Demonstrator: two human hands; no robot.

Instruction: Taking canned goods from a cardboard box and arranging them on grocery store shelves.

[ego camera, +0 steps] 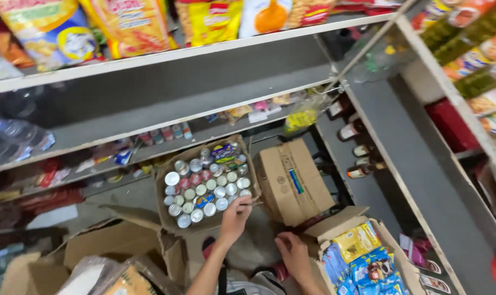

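Observation:
My left hand (236, 217) reaches up to the near right corner of an open cardboard box of cans (207, 188); its fingers touch the box rim and the nearest can tops, gripping nothing that I can see. Low down, my right hand (292, 252) rests palm down with curled fingers between a closed brown carton (291, 183) and an open box of yellow and blue packets (362, 257). It touches the flap of that box. The cans show silver lids, several with red labels.
Grey shelves run left and right, meeting at a corner. Snack bags (133, 24) fill the top shelf, bottles (360, 150) stand in the right unit. More open cartons (111, 257) lie at the lower left on the floor.

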